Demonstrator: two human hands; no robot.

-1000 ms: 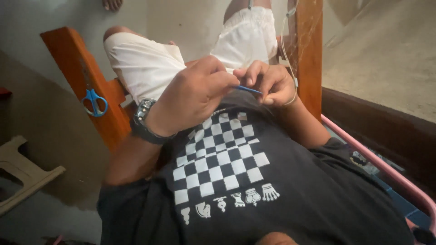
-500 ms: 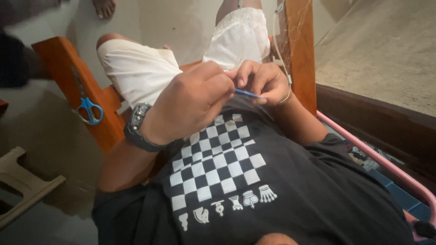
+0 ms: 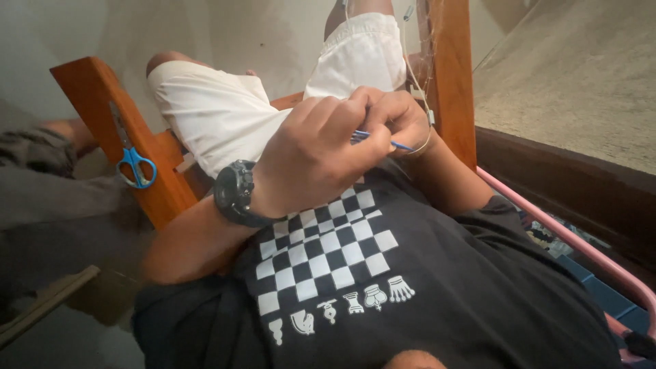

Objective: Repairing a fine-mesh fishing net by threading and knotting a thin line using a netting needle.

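Looking down my chest, my left hand (image 3: pixel 314 160) and my right hand (image 3: pixel 400 119) meet above my lap. Between their fingertips is a thin blue needle-like tool (image 3: pixel 383 140), pinched by both. Pale thread or cord (image 3: pixel 418 82) runs from my right hand up along the wooden post (image 3: pixel 454 75). A black watch (image 3: pixel 236 195) is on my left wrist. I wear a black shirt with a white checkerboard print (image 3: pixel 328 253) and white shorts (image 3: pixel 225 116).
A wooden frame (image 3: pixel 102 116) with blue-handled scissors (image 3: pixel 135 167) hung on it stands at left. A pink bar (image 3: pixel 560 232) slants at right over blue objects. Another person's dark clothed shape (image 3: pixel 41 184) is at far left. A sandy floor lies at upper right.
The view has shifted down and right, so hands and legs sit higher in frame. The hands stay together on the blue tool. A dark-clothed person now shows at left.
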